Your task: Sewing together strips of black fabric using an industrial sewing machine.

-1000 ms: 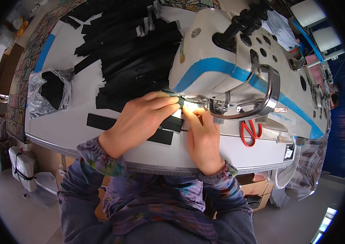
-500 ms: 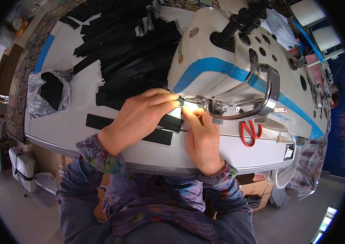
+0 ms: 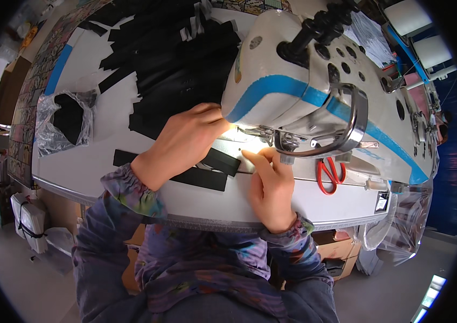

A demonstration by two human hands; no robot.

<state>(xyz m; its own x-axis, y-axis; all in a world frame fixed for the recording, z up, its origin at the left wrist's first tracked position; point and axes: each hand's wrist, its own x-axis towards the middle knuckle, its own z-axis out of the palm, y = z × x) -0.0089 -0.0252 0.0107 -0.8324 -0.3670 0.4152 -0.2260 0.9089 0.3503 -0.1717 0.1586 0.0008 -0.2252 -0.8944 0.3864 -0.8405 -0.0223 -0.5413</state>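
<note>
Left hand (image 3: 185,142): fingers curled, pressing black fabric strip (image 3: 207,169) near needle area.
Right hand (image 3: 270,185): fingers together, flat on sewing machine (image 3: 314,91) bed, fingertips touching strip's right end.

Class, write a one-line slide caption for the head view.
Both hands, left hand and right hand, guide black fabric strips under a sewing machine.

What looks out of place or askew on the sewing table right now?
Nothing stands out. The left hand and right hand lie flat on the black fabric strip at the sewing machine. Red scissors lie flat on the table. The heap of black cut pieces behind is loose but not spilling.
</note>
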